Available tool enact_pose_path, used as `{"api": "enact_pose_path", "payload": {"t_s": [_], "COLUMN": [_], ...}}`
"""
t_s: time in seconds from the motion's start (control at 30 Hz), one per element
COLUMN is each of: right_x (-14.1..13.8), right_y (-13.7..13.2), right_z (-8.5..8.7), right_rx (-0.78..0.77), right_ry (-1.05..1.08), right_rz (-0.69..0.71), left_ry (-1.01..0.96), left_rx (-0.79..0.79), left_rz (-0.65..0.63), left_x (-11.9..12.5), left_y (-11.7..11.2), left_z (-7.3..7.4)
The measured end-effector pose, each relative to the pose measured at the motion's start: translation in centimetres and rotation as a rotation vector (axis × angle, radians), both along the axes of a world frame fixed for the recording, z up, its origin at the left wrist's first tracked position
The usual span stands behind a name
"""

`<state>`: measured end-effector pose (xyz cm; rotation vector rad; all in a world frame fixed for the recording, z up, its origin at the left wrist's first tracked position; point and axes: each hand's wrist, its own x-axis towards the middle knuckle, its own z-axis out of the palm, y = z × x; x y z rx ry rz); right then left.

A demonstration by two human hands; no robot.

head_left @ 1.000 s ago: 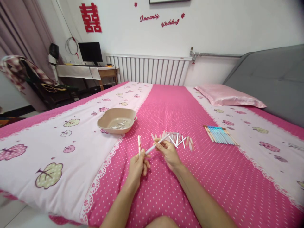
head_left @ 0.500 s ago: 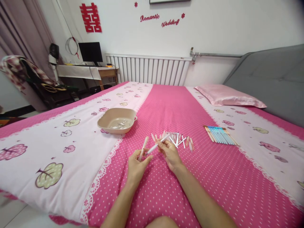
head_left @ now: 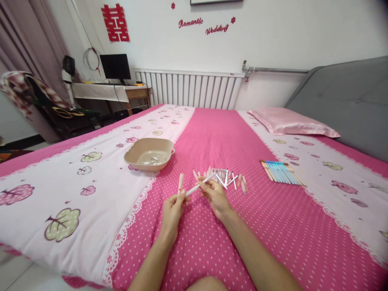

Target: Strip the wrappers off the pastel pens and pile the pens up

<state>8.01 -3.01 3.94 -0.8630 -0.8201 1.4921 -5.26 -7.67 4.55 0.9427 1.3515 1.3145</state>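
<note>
Your left hand (head_left: 173, 208) had lowered its thumb since the earlier frame, fingers grasping one pinkish pen piece (head_left: 181, 181). Right hand (head_left: 214, 196): fingers held one white barrel (head_left: 193, 189). Both sat nearer you than the beige basin (head_left: 150, 144). Loose pen parts (head_left: 226, 178): lay right of the basin.

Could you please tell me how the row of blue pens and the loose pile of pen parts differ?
The row of blue pens lies neatly side by side, while the loose pile of pen parts is scattered, some pieces crossing. The row is mostly blue, with tan toward its ends; the pile is mainly white and pale pink. Both lie on the bedcover.
</note>
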Motion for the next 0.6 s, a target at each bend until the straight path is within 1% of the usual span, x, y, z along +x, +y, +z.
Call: {"api": "enact_pose_path", "payload": {"t_s": [0.1, 0.2, 0.37, 0.47, 0.6], "right_x": [-0.01, -0.04, -0.08, -0.09, -0.11], "right_y": [0.12, 0.23, 0.12, -0.05, -0.19], "right_z": [-0.07, -0.22, -0.22, -0.05, 0.18], "right_rx": [0.005, 0.004, 0.008, 0.014, 0.016], "right_ry": [-0.009, -0.020, -0.003, 0.010, 0.021], "right_rz": [-0.033, -0.049, -0.032, -0.020, -0.004], "left_ry": [0.022, 0.072, 0.182, 0.203, 0.201], "left_rx": [0.067, 0.133, 0.171, 0.149, 0.034], "left_rz": [0.067, 0.051, 0.061, 0.046, 0.077], "left_x": [-0.06, -0.08, -0.05, -0.02, -0.02], "left_y": [0.16, 0.29, 0.24, 0.13, 0.08], "left_z": [-0.04, -0.24, -0.56, -0.60, -0.60]}}
